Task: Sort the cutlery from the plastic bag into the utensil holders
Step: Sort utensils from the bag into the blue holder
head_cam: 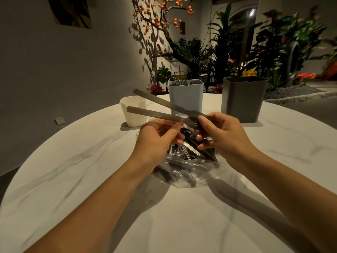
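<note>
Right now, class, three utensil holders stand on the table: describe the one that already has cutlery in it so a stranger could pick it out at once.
Start at the round marbled table and look to its far edge, where three holders stand in a row. Take the middle holder, light blue-grey and tall. Unlike the short white holder on its left and the wider dark grey holder on its right, fork tines show above its rim.

Bare tabletop (76,179) spreads wide to both sides of the plastic bag (184,172). Beyond it, three holders block the far edge: white holder (134,114), blue holder (186,97), grey holder (243,101), with open gaps between them.
</note>
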Demonstrator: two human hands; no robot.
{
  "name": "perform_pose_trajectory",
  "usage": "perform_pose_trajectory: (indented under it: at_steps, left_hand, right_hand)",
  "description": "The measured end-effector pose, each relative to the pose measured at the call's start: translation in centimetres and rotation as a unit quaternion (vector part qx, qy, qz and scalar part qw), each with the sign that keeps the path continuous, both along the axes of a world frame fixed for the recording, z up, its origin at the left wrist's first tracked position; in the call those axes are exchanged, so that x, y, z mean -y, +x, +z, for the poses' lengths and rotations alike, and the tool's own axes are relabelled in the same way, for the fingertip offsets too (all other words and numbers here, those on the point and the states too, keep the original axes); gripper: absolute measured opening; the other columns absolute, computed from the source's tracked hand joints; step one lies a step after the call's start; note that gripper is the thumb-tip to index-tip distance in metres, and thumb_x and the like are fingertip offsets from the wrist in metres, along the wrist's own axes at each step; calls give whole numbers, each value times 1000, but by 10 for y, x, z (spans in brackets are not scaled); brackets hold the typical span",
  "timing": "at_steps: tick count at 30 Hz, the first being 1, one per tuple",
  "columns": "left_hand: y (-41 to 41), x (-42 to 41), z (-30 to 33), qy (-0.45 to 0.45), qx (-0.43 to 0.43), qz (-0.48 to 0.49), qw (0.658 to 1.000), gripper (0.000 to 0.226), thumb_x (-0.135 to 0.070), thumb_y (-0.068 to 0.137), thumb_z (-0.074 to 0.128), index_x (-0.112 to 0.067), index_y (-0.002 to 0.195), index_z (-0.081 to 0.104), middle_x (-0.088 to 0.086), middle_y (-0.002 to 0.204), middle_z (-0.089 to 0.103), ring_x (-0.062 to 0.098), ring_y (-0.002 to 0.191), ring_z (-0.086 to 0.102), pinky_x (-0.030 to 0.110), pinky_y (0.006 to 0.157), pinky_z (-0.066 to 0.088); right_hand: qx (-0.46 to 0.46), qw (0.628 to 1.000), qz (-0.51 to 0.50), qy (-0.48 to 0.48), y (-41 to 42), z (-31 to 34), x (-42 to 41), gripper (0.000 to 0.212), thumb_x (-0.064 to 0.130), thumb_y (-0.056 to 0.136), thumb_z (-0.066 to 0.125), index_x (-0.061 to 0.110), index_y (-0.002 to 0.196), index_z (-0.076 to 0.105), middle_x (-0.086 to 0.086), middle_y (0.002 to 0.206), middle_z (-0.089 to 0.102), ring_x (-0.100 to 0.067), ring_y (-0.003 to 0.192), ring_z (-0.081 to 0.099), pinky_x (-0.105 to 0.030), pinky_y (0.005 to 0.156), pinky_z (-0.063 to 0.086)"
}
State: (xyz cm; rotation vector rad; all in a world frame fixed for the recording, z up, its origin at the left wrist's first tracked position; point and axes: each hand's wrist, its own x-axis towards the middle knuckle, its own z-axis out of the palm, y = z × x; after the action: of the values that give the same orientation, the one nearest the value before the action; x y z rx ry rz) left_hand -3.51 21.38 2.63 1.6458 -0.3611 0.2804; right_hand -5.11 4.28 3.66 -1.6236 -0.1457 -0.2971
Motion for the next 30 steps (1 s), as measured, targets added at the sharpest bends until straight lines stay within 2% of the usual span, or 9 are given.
perform_pose_trajectory:
  at_steps: [4, 8, 13, 16, 19, 22, 24, 28, 30]
  left_hand:
    - [0, 0, 1, 46, 30, 65, 996, 24, -25, 104, 51, -20, 88, 67, -9, 63, 58, 5, 58, 51, 22, 60, 46]
    - [-2, 0, 3, 50, 57, 71, 995, 38, -25, 109, 37, -14, 77, 55, 7, 65, 57, 18, 62, 55, 26, 60, 50]
    - [-2, -1, 13, -134, -46, 75, 987, 31, -19, 108, 33, -12, 81, 48, -5, 58, 37, 10, 50, 31, 22, 44, 26]
    - [0, -18, 23, -232, -144, -53, 960, 49, -46, 106, 28, -7, 93, 55, -1, 61, 36, 10, 43, 24, 25, 44, 19]
    - [2, -31, 21, -209, -209, -204, 933, 78, -65, 99, 26, 1, 120, 61, 10, 84, 60, 8, 42, 27, 24, 45, 17]
    - [2, -33, 18, -178, -246, -314, 900, 69, -56, 97, 34, -1, 129, 62, 19, 120, 65, 6, 42, 33, 19, 43, 18]
    - [2, -32, 17, -140, -256, -357, 887, 60, -46, 98, 39, 0, 131, 59, 18, 120, 66, 4, 40, 37, 17, 40, 24]
    - [-6, -23, 19, 22, -224, -317, 921, 37, -28, 103, 48, -4, 122, 68, 10, 104, 71, 4, 43, 39, 19, 42, 22]
    - [-16, -14, 24, 83, -232, -280, 928, 30, -20, 102, 49, -3, 118, 69, 9, 96, 72, 4, 51, 56, 16, 47, 44]
  right_hand:
    - [-5, 1000, 1, 31, -1, 2, -1, 15, 19, 99, 55, 8, 106, 64, -10, 92, 72, -17, 78, 75, -30, 61, 61]
    - [9, 998, -23, 66, 0, 4, -1, 14, 15, 100, 54, 6, 108, 62, -11, 93, 73, -20, 81, 76, -31, 70, 63]
    - [53, 995, -67, 53, 0, 6, 3, 12, 13, 99, 56, 8, 108, 62, -12, 91, 71, -19, 76, 75, -28, 66, 61]
    - [44, 996, -52, 58, 0, 8, 5, 15, 13, 98, 58, 8, 111, 63, -11, 95, 70, -16, 75, 71, -24, 63, 58]
    - [21, 995, -25, 97, 1, 10, 6, 13, 14, 98, 59, 9, 107, 66, -9, 93, 69, -15, 76, 65, -21, 61, 55]
    - [-1, 989, -8, 147, 2, 12, 8, 10, 13, 97, 59, 11, 99, 69, -11, 94, 68, -18, 81, 60, -23, 68, 57]
    - [-12, 986, -13, 164, 4, 12, 10, 10, 13, 97, 60, 13, 96, 71, -12, 95, 70, -19, 84, 59, -26, 73, 55]
    - [-11, 982, -21, 186, 8, 11, 12, 12, 10, 96, 61, 16, 93, 70, -2, 86, 74, -17, 86, 67, -30, 80, 57]
    - [1, 981, -15, 192, 9, 11, 12, 12, 6, 95, 61, 14, 99, 68, -1, 87, 74, -17, 87, 72, -30, 78, 59]
